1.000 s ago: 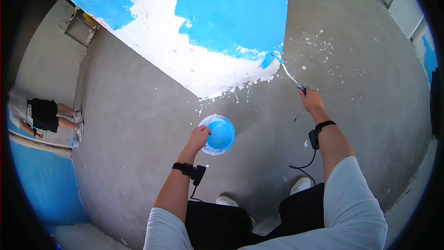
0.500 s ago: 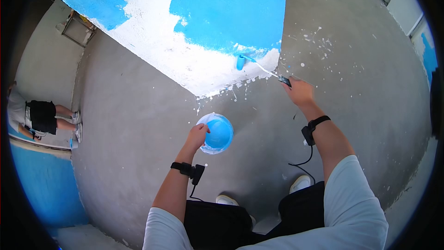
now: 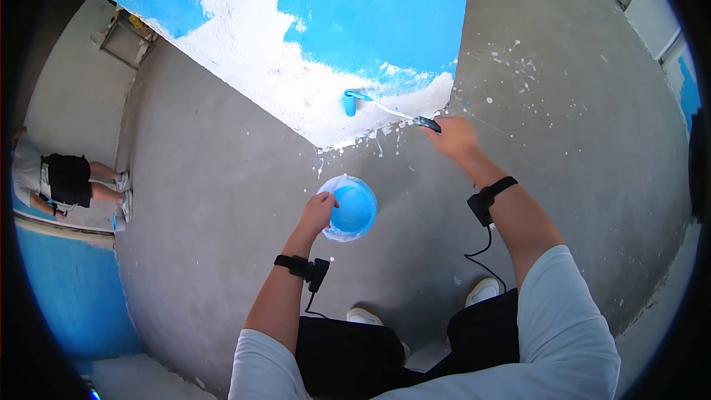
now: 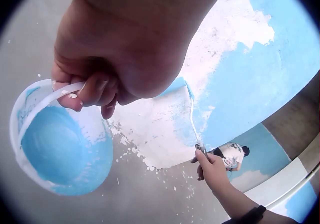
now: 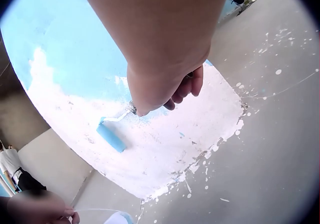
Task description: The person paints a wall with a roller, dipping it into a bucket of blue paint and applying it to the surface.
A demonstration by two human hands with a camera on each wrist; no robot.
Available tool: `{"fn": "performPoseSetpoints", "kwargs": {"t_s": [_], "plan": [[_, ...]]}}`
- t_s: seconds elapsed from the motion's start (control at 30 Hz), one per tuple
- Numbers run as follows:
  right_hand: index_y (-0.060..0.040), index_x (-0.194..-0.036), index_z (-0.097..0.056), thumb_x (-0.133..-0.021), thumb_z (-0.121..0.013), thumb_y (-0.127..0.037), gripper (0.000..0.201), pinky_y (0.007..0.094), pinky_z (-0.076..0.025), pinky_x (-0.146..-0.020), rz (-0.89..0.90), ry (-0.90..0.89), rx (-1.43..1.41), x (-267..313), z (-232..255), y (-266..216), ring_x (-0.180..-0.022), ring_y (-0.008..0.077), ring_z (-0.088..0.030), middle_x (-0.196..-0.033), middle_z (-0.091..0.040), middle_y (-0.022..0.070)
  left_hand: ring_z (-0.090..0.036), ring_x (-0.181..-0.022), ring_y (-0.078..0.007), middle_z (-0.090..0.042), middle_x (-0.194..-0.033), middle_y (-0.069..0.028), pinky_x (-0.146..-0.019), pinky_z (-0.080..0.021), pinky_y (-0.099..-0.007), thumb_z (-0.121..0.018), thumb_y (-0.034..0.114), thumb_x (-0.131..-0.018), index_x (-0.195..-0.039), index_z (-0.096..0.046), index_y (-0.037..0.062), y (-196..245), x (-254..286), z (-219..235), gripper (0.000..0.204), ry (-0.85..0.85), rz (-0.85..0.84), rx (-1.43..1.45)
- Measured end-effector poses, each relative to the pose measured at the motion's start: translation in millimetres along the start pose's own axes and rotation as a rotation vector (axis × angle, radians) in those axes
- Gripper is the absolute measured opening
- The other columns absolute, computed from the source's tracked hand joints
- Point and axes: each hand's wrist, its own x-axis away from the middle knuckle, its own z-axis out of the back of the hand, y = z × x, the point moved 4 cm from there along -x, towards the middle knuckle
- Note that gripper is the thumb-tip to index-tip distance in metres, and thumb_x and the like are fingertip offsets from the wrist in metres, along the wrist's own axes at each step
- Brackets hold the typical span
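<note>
My right hand [image 3: 453,138] grips the dark handle of a paint roller [image 3: 350,104], its fingers curled round it. The roller's blue sleeve lies against the white lower part of a wall [image 3: 296,89] whose upper part is painted blue. In the right wrist view the roller sleeve [image 5: 111,138] sits on the white area below the blue edge. My left hand [image 3: 317,212] holds a white bucket [image 3: 346,235] by its thin handle. Blue paint [image 4: 55,144] covers the bucket's inside and bottom in the left wrist view, where the curled fingers hook round the bucket handle [image 4: 45,101].
Grey floor [image 3: 222,200] with white paint spots surrounds the wall's foot. Another person [image 3: 70,181] in black shorts stands at the far left, beside a small bucket [image 3: 118,224]. A metal-framed stand [image 3: 126,41] is at the back left. My shoes [image 3: 363,316] are below the bucket.
My right hand and the roller have moved left along the lower wall, from near its right corner toward the middle. The left hand and bucket have stayed almost in place.
</note>
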Motion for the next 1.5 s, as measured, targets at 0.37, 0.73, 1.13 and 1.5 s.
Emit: {"fn": "performPoseSetpoints", "kwargs": {"t_s": [0.37,0.73,1.13,1.5], "plan": [[-0.0086,-0.091,-0.065,-0.089,-0.057,-0.049,0.041,0.0467,-0.050,-0.068,-0.239,0.062,0.107,44,18,108,-0.079,0.0373,-0.064,-0.079,-0.066,0.0152,-0.054,-0.053,-0.0193,-0.049,-0.063,-0.0061,-0.047,-0.048,-0.0343,-0.047,0.029,-0.088,-0.081,-0.062,0.0055,0,-1,1,0.028,-0.018,-0.013,0.005],[-0.0055,-0.088,-0.071,-0.088,-0.061,-0.049,0.044,0.0336,-0.045,-0.054,-0.409,-0.344,-0.409,55,0,121,-0.051,0.0148,-0.052,-0.054,-0.050,0.0038,-0.059,-0.056,-0.0228,-0.059,-0.072,-0.0115,-0.049,-0.050,-0.0370,-0.046,0.029,-0.089,-0.087,-0.062,0.0031,-21,-10,17,0.030,0.082,0.014,-0.048],[-0.0067,-0.092,-0.073,-0.089,-0.057,-0.051,0.047,0.0268,-0.040,-0.051,-0.309,-1.146,-0.499,53,-17,29,-0.046,0.0099,-0.038,-0.051,-0.039,-0.0034,-0.058,-0.050,-0.0186,-0.057,-0.064,-0.0089,-0.045,-0.047,-0.0317,-0.047,0.021,-0.092,-0.096,-0.059,0.0037,-39,-6,36,0.022,0.188,0.029,-0.032],[-0.0063,-0.094,-0.072,-0.083,-0.056,-0.063,0.059,0.0314,-0.049,-0.059,0.071,-1.128,-0.231,47,-48,-33,-0.060,0.0158,-0.055,-0.064,-0.054,0.0035,-0.063,-0.059,-0.0221,-0.065,-0.076,-0.0141,-0.057,-0.050,-0.0356,-0.045,0.022,-0.093,-0.096,-0.061,0.0020,-32,-2,34,0.025,0.238,-0.007,-0.140]]}}
